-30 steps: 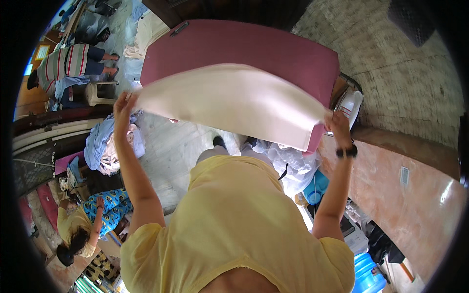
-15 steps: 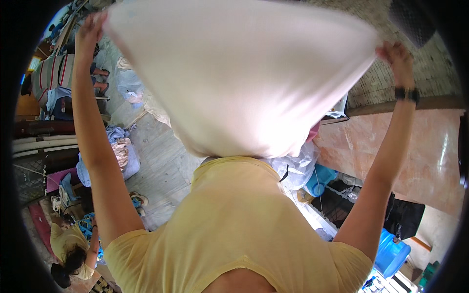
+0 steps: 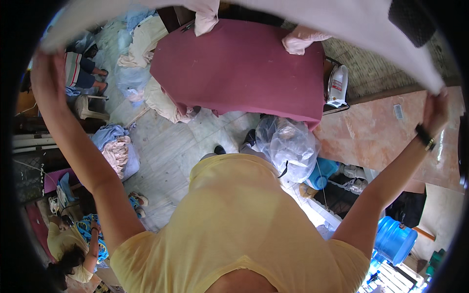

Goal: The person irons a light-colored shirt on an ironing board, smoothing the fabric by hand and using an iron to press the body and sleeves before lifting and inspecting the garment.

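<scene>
A large pale, off-white cloth (image 3: pixel 342 19) is stretched overhead between my raised hands, its middle arching past the upper edge of the view. At the far left, my left hand (image 3: pixel 49 73), slightly blurred, is closed on one end of it. My right hand (image 3: pixel 435 112), with a dark band on its wrist, pinches the other end at the far right. Below the cloth stands a table with a maroon cover (image 3: pixel 234 73). Pale pinkish fabric (image 3: pixel 206 17) shows at its far edge, and another pale piece (image 3: pixel 304 40) at its far right corner.
Heaped clothes (image 3: pixel 115 151) and a pale cloth pile (image 3: pixel 163 100) lie on the left floor. A clear plastic bag (image 3: pixel 288 146) stands by the table's near right corner, beside a blue container (image 3: pixel 320 173). Another person (image 3: pixel 75 239) sits at lower left. A blue water bottle (image 3: pixel 394 239) is lower right.
My hands have spread farther apart and the cloth has swung upward, uncovering the maroon table, the plastic bag and my feet. Both hands still hold the cloth.
</scene>
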`<state>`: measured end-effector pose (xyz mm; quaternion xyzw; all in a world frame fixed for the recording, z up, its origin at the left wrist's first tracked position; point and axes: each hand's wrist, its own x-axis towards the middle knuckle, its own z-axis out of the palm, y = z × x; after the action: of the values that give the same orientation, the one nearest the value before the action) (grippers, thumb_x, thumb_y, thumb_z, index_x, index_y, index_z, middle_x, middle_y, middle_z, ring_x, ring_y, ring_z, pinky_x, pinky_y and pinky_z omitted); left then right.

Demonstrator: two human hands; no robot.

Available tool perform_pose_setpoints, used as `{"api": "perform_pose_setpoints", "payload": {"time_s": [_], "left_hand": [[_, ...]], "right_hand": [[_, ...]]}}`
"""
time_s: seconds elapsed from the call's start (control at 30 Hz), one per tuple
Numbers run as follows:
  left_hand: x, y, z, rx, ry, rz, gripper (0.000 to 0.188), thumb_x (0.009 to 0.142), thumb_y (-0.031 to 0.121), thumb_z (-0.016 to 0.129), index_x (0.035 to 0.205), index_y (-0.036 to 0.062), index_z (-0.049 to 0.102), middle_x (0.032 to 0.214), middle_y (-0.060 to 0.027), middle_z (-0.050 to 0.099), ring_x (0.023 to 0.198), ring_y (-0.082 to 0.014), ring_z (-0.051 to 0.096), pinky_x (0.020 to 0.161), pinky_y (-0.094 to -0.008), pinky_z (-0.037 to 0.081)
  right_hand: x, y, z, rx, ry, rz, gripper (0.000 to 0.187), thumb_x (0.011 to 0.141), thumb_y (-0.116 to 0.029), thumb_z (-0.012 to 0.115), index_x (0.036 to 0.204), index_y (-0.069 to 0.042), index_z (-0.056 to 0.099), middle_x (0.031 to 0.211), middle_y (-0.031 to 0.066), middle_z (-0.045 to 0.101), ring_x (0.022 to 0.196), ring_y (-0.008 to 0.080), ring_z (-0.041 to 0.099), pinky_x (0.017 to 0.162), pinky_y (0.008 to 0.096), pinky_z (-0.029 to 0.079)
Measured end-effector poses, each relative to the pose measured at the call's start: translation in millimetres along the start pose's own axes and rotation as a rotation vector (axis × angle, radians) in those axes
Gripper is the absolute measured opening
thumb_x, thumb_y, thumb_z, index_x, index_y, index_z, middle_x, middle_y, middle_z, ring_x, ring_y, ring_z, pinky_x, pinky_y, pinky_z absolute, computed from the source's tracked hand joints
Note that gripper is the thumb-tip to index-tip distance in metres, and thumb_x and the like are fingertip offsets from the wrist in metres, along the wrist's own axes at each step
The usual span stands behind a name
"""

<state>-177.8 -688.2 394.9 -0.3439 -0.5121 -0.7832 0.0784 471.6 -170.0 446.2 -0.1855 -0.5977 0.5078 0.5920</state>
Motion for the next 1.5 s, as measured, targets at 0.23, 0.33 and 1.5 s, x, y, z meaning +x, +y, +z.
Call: {"api": "perform_pose_setpoints", "payload": {"time_s": [0.23, 0.33, 1.5], "left_hand": [[-284.0, -94.3, -133.3, 0.221, -0.347, -0.85, 0.019, 0.09, 0.023, 0.068, 0.089, 0.0063, 0.059, 0.083, -0.0006, 0.059, 0.077, -0.0104, 0.057, 0.075, -0.0243, 0.045], [-359.7, -136.4, -137.9, 0.091, -0.485, -1.031, 0.019, 0.094, 0.024, 0.063, 0.089, 0.0059, 0.061, 0.076, 0.0013, 0.058, 0.073, -0.0082, 0.055, 0.069, -0.0236, 0.044], [-193.3, -428.4, 33.5, 0.968, -0.04, -0.371, 0.047, 0.087, 0.032, 0.07, 0.116, -0.0013, 0.055, 0.112, -0.019, 0.053, 0.094, -0.0305, 0.057, 0.083, -0.0396, 0.047]], "right_hand": [[-288.7, 162.3, -61.0, -0.128, -0.056, 0.677, 0.021, 0.085, -0.015, 0.057, 0.104, -0.006, 0.059, 0.095, 0.0018, 0.06, 0.086, 0.0119, 0.059, 0.071, 0.0235, 0.049], [-385.1, 242.7, -60.3, -0.09, 0.26, 0.929, 0.01, 0.082, -0.02, 0.061, 0.083, -0.01, 0.059, 0.073, 0.0025, 0.057, 0.06, 0.0127, 0.054, 0.048, 0.0232, 0.042], [-76.4, 543.2, 91.8, -1.224, -0.153, 0.52, 0.043, 0.086, -0.042, 0.061, 0.107, -0.004, 0.065, 0.109, 0.0242, 0.065, 0.104, 0.0405, 0.062, 0.09, 0.0471, 0.049]]}}
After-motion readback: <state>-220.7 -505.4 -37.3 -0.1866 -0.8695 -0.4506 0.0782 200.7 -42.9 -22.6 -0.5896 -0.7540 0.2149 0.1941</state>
